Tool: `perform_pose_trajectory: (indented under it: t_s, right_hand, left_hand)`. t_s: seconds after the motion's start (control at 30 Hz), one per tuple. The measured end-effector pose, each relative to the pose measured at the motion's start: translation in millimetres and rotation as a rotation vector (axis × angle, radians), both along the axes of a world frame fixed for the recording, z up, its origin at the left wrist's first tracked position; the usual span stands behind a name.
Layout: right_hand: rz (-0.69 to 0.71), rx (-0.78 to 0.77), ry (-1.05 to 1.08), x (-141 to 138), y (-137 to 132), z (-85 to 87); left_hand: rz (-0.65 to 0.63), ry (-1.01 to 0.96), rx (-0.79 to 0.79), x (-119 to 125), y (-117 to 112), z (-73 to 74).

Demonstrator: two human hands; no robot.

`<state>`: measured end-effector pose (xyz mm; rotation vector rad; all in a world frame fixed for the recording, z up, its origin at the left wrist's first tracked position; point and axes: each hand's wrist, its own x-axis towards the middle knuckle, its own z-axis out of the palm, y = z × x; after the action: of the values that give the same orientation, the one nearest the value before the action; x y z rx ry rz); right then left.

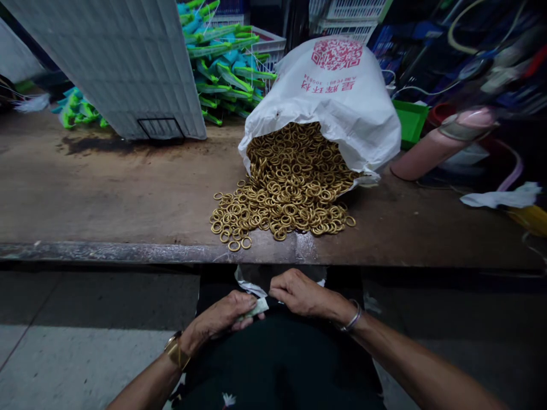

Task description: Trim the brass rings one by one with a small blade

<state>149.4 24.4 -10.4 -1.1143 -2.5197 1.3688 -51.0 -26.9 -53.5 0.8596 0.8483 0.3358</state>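
Observation:
Both my hands are in my lap, below the front edge of the wooden workbench (106,188). My left hand (222,319) is closed around a small pale strip of paper or tape (256,309). My right hand (301,293) pinches the same strip at its far end. A crumpled white plastic bag (252,283) lies just behind my fingers. On the bench above, a white sack (337,97) lies on its side, and several brass rings (284,193) spill from its mouth toward the edge.
A grey corrugated panel (128,62) stands at the back left, with stacked green and blue plastic parts (226,62) behind it. Another person's forearm (431,148) rests on the bench at right. White crates (346,17), a green tray (410,119) and cables crowd the far right.

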Motion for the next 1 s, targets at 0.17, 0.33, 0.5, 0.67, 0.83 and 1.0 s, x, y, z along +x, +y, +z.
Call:
perform_pose_trajectory:
  t_s: [0.17, 0.33, 0.5, 0.67, 0.83, 1.0]
  right_hand:
    - [0.068, 0.006, -0.01, -8, -7, 1.2]
    - [-0.079, -0.147, 0.079, -12, -6, -10.4]
    - [-0.485, -0.46, 0.325, 2, 2, -20.6]
    - [-0.73, -0.695, 0.564, 7, -9, -31.3]
    - [-0.64, -0.831, 0.754, -13, -19, -30.0]
    - [-0.579, -0.908, 0.918, -24, -16, -27.3]
  left_hand:
    - [0.005, -0.018, -0.005, 0, -3, -6.6]
    - [0.068, -0.062, -0.021, 0, -1, -4.9]
    - [0.185, -0.153, -0.091, 7, 2, 1.7]
    - [0.406, -0.335, -0.214, 22, 4, 9.0]
    - [0.481, -0.551, -0.399, 33, 13, 9.0]
    - [0.487, -0.666, -0.515, 41, 22, 8.2]
